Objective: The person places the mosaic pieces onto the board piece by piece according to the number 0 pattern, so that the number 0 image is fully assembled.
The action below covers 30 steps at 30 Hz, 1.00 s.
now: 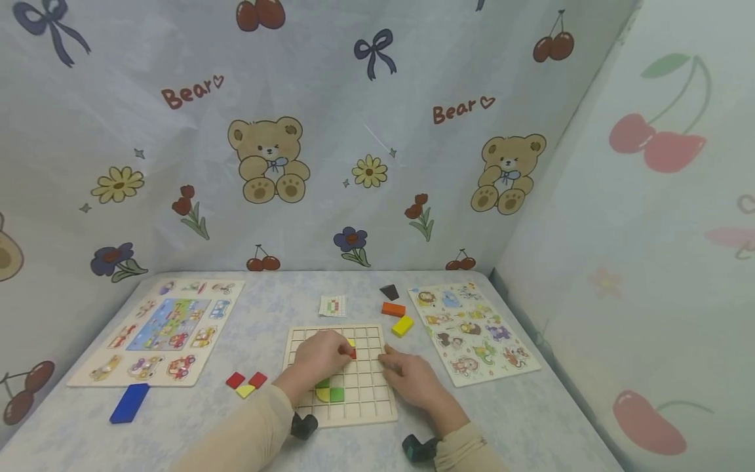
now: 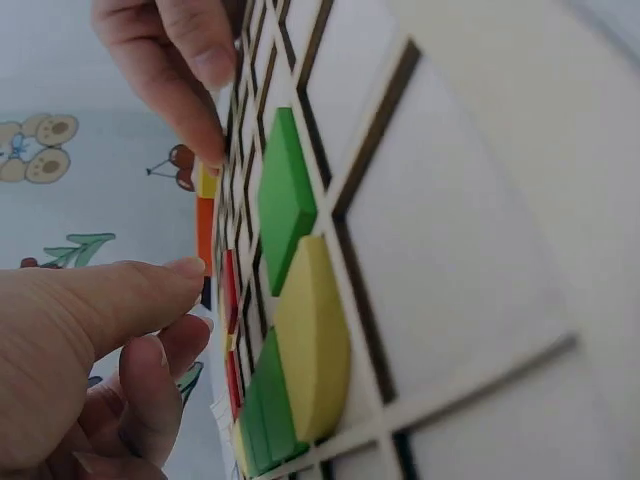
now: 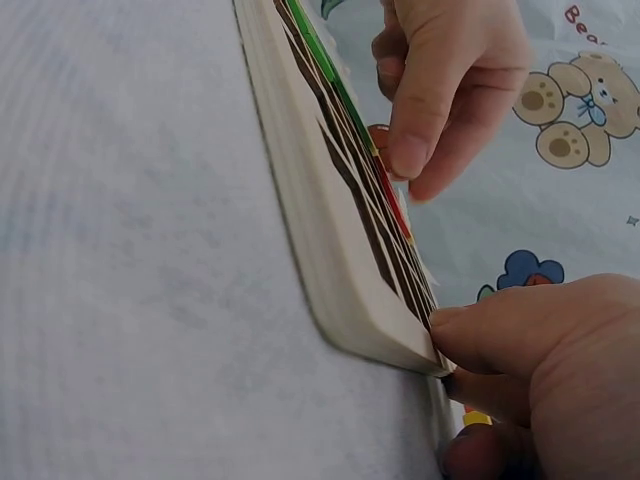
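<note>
Plainly, the work sits at the grid board (image 1: 339, 373) in the middle of the table (image 1: 271, 308). The left hand (image 1: 318, 357) hovers over the board with its fingers curled down onto a red tile (image 1: 352, 353), pinching it by the tips, as far as the head view lets me judge. That tile lies among the upper cells beside a yellow one (image 1: 351, 343). The right hand (image 1: 413, 380) steadies the board at its right edge, thumb on the rim and fingers curled beneath (the right wrist view shows this well).

To seat the tile cleanly, I judge it should be kept flat and square to the grid lines, lowered straight into its cell, with the right hand holding the board from sliding.

Green tiles (image 2: 285, 195) and a yellow curved tile (image 2: 312, 335) already lie in the lower cells.

Hard to make out: the left hand covers most of the red tile, so its exact cell and whether it is fully seated cannot be told. The small card (image 1: 333, 305) behind the board is too small to read.
</note>
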Each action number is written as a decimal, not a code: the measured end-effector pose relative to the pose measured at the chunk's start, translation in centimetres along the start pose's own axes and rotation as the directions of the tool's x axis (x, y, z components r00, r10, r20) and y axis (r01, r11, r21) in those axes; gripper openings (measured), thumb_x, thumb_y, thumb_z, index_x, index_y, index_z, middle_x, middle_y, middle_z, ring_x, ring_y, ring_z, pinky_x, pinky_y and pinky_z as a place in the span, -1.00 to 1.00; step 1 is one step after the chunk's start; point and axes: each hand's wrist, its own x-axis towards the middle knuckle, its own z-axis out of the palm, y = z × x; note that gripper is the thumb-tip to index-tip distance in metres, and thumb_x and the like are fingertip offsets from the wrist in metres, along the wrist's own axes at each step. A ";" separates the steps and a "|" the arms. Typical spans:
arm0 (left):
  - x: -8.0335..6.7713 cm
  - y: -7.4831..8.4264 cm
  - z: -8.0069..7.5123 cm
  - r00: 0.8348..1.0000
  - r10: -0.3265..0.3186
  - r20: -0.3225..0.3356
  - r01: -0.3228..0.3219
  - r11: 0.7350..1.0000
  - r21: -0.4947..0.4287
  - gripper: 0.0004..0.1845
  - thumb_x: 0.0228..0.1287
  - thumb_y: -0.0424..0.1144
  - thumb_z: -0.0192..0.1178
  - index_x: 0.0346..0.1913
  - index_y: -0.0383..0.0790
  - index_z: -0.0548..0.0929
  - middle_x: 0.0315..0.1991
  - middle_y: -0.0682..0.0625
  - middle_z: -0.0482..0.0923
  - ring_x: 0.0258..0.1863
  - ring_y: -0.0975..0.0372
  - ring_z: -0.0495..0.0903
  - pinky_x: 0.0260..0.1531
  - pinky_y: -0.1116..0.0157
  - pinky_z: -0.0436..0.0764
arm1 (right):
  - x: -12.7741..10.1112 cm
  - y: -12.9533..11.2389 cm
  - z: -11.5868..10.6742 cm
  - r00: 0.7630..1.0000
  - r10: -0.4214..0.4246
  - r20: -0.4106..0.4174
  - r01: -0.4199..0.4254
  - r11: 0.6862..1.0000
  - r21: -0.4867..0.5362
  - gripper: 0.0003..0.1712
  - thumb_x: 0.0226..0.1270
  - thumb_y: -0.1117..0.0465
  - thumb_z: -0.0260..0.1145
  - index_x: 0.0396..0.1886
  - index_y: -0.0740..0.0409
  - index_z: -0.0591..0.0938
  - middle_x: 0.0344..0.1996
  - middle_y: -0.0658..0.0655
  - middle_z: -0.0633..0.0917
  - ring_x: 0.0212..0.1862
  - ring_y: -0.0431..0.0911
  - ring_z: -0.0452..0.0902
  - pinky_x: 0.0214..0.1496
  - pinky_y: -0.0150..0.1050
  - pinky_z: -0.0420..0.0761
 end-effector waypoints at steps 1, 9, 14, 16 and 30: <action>-0.4 -0.1 -0.4 1.000 -0.014 -0.005 0.014 1.000 -0.015 -0.92 0.29 -0.13 0.42 -0.20 0.08 0.85 -0.18 0.19 0.76 -0.33 0.29 0.61 -0.42 0.24 0.55 | 0.0 0.0 0.1 1.000 0.002 0.001 -0.002 1.000 0.002 -0.57 0.50 0.14 0.28 0.31 0.03 0.65 0.47 0.08 0.46 0.50 0.14 0.35 0.46 0.18 0.37; -5.7 -3.1 -6.3 0.962 -0.234 -0.143 0.219 0.970 -0.109 -0.64 0.33 -0.03 0.38 0.15 0.01 0.76 0.17 -0.03 0.69 0.04 0.01 0.71 -0.13 0.00 0.68 | 0.1 -0.1 0.2 1.000 0.006 0.006 -0.006 1.000 -0.020 -0.56 0.50 0.13 0.28 0.31 0.02 0.65 0.48 0.09 0.45 0.50 0.15 0.35 0.46 0.19 0.36; -8.1 -6.8 -8.3 0.936 -0.320 -0.146 0.313 0.947 -0.068 -0.60 0.32 -0.06 0.39 0.17 -0.08 0.73 0.11 -0.09 0.71 -0.07 0.01 0.72 -0.32 0.12 0.64 | 0.1 0.0 -0.1 1.000 0.020 -0.003 -0.021 0.999 -0.043 -0.56 0.49 0.13 0.28 0.32 0.02 0.64 0.49 0.08 0.45 0.51 0.15 0.34 0.46 0.19 0.36; -8.5 -8.1 -8.3 0.929 -0.344 -0.134 0.341 0.939 -0.045 -0.61 0.29 -0.07 0.40 0.13 -0.10 0.75 0.05 -0.07 0.74 -0.04 0.06 0.70 -0.29 0.14 0.63 | 0.1 0.1 -0.3 1.000 0.018 -0.005 -0.018 0.999 -0.040 -0.56 0.50 0.13 0.27 0.32 0.03 0.64 0.49 0.09 0.45 0.51 0.15 0.34 0.46 0.19 0.36; -8.9 -9.9 -6.1 0.958 -0.282 -0.057 0.285 0.957 0.049 -0.72 0.12 -0.15 0.53 -0.11 -0.03 0.75 -0.20 0.09 0.72 -0.21 0.20 0.67 -0.20 0.01 0.62 | 0.1 0.0 0.1 1.000 0.015 -0.001 -0.015 1.000 -0.004 -0.56 0.51 0.13 0.27 0.32 0.05 0.64 0.49 0.10 0.45 0.51 0.14 0.34 0.47 0.19 0.35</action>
